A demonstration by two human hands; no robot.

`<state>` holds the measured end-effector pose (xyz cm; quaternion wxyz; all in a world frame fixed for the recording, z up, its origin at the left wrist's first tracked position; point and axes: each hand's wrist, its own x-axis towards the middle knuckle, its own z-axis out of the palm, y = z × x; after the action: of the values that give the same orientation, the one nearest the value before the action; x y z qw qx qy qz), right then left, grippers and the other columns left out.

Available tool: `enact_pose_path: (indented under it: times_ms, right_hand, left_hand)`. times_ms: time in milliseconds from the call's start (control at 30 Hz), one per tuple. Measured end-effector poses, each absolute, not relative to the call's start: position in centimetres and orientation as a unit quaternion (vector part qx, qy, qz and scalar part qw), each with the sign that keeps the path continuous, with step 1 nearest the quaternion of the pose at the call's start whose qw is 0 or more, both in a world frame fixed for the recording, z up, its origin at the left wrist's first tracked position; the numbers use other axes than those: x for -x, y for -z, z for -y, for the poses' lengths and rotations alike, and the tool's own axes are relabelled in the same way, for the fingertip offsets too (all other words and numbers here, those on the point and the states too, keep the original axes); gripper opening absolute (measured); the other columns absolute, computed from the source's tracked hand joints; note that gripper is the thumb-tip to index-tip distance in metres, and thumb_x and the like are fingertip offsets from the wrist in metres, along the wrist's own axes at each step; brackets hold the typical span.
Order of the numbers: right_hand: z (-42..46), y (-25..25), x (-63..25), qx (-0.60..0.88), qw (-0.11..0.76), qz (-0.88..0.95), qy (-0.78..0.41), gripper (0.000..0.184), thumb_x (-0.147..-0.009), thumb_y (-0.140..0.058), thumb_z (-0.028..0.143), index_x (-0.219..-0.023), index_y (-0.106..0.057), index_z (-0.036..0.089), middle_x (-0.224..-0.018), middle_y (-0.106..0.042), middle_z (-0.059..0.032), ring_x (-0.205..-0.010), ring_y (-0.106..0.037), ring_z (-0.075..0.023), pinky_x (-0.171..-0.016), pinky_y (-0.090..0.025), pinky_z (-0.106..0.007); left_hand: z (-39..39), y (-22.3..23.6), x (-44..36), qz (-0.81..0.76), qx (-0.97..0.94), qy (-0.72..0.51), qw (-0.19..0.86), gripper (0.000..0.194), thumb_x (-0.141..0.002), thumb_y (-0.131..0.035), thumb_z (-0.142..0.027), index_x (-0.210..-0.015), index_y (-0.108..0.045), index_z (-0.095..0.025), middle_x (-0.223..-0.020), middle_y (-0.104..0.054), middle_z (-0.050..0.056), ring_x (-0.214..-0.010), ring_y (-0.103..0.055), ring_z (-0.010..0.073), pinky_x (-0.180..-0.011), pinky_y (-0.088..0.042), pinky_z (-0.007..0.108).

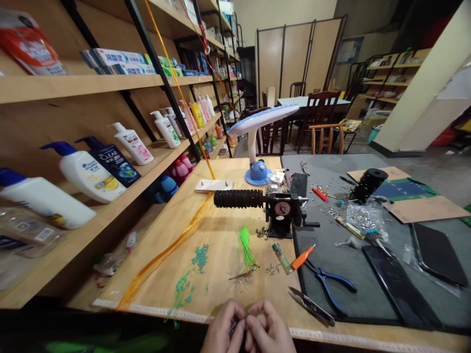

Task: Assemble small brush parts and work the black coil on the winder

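At the table's front edge my left hand (pixel 225 327) and my right hand (pixel 268 327) are together, fingertips pinched and touching. A small dark thing shows between the left fingers, too hidden to name. What the right fingers pinch cannot be made out. Beyond them lie a bundle of bright green line (pixel 246 250) and small metal bits (pixel 272 269). Teal beads (pixel 199 257) are scattered to the left, some on green thread. To the right are a lighter (pixel 282 258), an orange-handled tool (pixel 303 257), blue-handled pliers (pixel 333 284) and a dark-handled pair of scissors (pixel 312 307).
A black hand-cranked winder (pixel 282 215) with a ridged roller stands mid-table. Orange strands (pixel 172 245) run across the left side. A blue-and-white lamp (pixel 257 174) stands behind. Grey mat (pixel 331 245) holds small parts and a phone (pixel 437 254). Shelves of bottles (pixel 91 171) line the left.
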<state>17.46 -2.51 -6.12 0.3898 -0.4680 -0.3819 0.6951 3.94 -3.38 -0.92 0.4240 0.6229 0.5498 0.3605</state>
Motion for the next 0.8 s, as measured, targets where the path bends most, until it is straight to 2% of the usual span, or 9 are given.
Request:
enact_pose_path:
  times_ms: [100,300,400,533,667,800]
  right_hand:
    - [2.5,5.5,-17.5,0.459,0.387,0.386,-0.701,0.071,-0.061,-0.055,0.087,-0.083,-0.046,0.020,-0.040,-0.051,0.0099,-0.029,-0.035,-0.0036,-0.033,-0.026,-0.015]
    - [2.5,5.0,-17.5,0.438,0.395,0.358,-0.724,0.067,-0.061,-0.058,0.085,-0.076,-0.045,0.021,-0.040,-0.053,0.0087,-0.029,-0.038,-0.0031,-0.033,-0.027,-0.014]
    - [2.3,4.5,-17.6,0.450,0.406,0.326,-0.726,0.067,-0.059,-0.059,0.086,-0.073,-0.041,0.023,-0.040,-0.054,0.0087,-0.026,-0.038,-0.0032,-0.028,-0.023,-0.013]
    - [2.0,3.1,-18.0,0.447,0.394,0.323,-0.735,0.068,-0.058,-0.057,0.087,-0.075,-0.038,0.023,-0.042,-0.056,0.0086,-0.027,-0.041,-0.0032,-0.027,-0.024,-0.011]
    - [2.2,2.6,-18.2,0.443,0.396,0.355,-0.722,0.065,-0.066,-0.052,0.086,-0.076,-0.036,0.024,-0.043,-0.056,0.0085,-0.027,-0.039,-0.0026,-0.027,-0.022,-0.010]
    - [2.6,3.3,-18.2,0.450,0.422,0.399,-0.679,0.055,-0.079,-0.046,0.078,-0.079,-0.038,0.023,-0.043,-0.056,0.0083,-0.028,-0.040,-0.0037,-0.030,-0.021,-0.012]
  left_hand:
    - [3.4,0.9,-4.0,-0.550,-0.615,-0.365,0.431,0.032,-0.091,-0.049,-0.048,-0.076,-0.059,-0.022,-0.074,-0.064,0.007,-0.070,-0.059,0.0221,-0.068,-0.045,0.029]
    - [3.5,0.6,-4.0,-0.551,-0.594,-0.369,0.455,0.034,-0.089,-0.052,-0.051,-0.073,-0.059,-0.022,-0.070,-0.062,0.006,-0.071,-0.057,0.0221,-0.068,-0.043,0.030]
    - [3.4,0.4,-4.0,-0.548,-0.586,-0.378,0.463,0.035,-0.088,-0.054,-0.052,-0.072,-0.060,-0.022,-0.068,-0.060,0.004,-0.067,-0.055,0.0204,-0.066,-0.043,0.029]
    - [3.6,0.8,-3.9,-0.542,-0.561,-0.389,0.490,0.035,-0.088,-0.053,-0.054,-0.078,-0.056,-0.021,-0.070,-0.054,0.001,-0.065,-0.052,0.0172,-0.065,-0.042,0.027]
    - [3.8,1.4,-4.2,-0.527,-0.488,-0.419,0.556,0.037,-0.085,-0.056,-0.058,-0.082,-0.052,-0.021,-0.072,-0.047,-0.003,-0.065,-0.049,0.0147,-0.063,-0.042,0.025]
    - [4.0,1.7,-4.8,-0.534,-0.446,-0.470,0.542,0.039,-0.080,-0.064,-0.059,-0.079,-0.053,-0.021,-0.071,-0.047,-0.003,-0.063,-0.049,0.0139,-0.060,-0.041,0.024]
